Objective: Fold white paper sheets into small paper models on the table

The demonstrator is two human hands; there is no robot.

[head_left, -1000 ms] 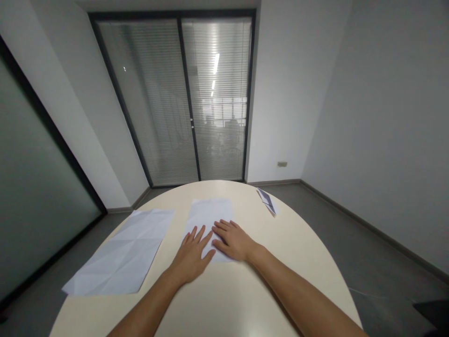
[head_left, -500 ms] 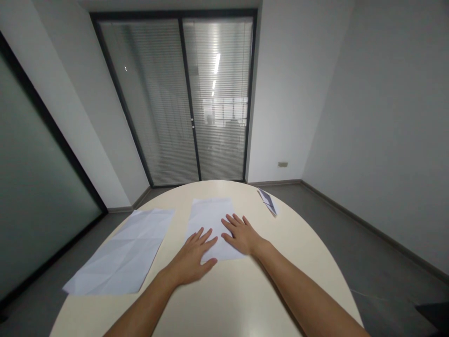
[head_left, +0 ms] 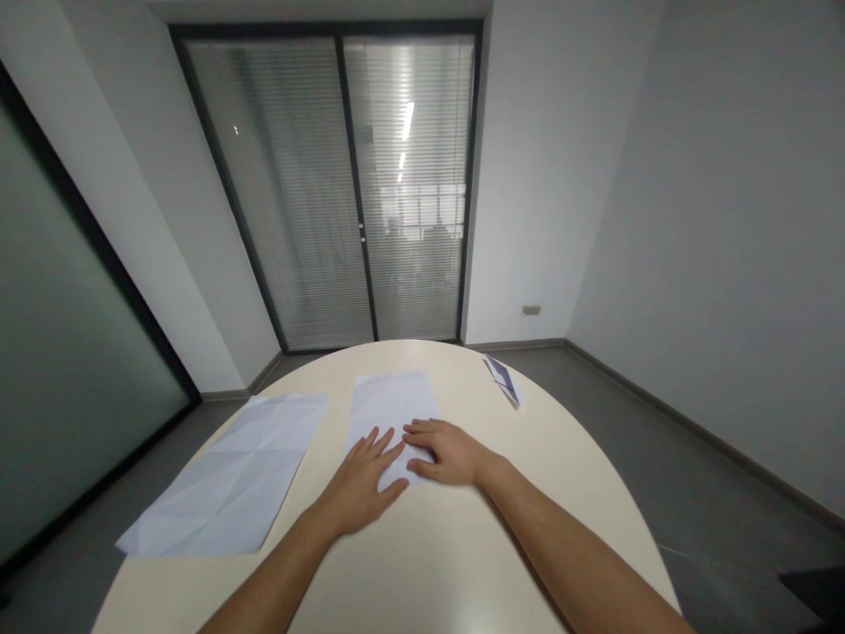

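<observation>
A white sheet of paper (head_left: pixel 391 398) lies flat on the cream table (head_left: pixel 383 572) in front of me. Spread over its near left part is my left hand (head_left: pixel 364 480), palm down with the fingers apart. My right hand (head_left: pixel 449 452) rests on the near right part, palm down, its fingers stretched to the left and closer together. The fingertips of both hands almost meet near the middle of the sheet. Both hands cover much of the paper's near half.
A larger creased white sheet (head_left: pixel 231 475) lies at the left, one corner jutting past the table edge. Near the far right edge sits a small folded paper (head_left: pixel 504 382) with a dark patch. Glass doors with blinds (head_left: pixel 402 264) stand beyond the table.
My right hand first slid right and away from my left hand, then came back left towards it. The sheet under the hands shifted slightly left. My left hand has hardly moved.
</observation>
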